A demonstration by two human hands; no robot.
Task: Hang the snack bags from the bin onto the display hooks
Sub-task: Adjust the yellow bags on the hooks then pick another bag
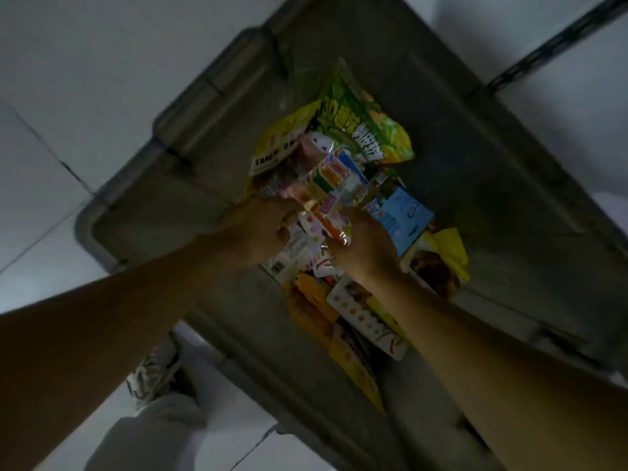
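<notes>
Two hands were down in the bin, which sat on the floor. Head view, dim and blurred. Bags lay in a loose pile along the bin's middle: green bag at the far end, blue bag just right of the hands, yellow ones nearer the person. Left hand had fingers curled onto the edge of a striped pack on top of the pile; looked like a grip on it. Right hand touched the same cluster from the other side, fingers buried among the bags, so couldn't tell whether it gripped anything. Pack sat between the hands and just beyond them, tilted up off the pile. Shoe stood beside the bin's near wall. Hooks weren't in view.

Step, my read: pick-up, separating one pack from the pile. Plenty of bags were left, so nowhere near done. Next move would call for lifting the pack clear without dragging neighbours, then finding its hang hole and turning toward the hooks.
</notes>
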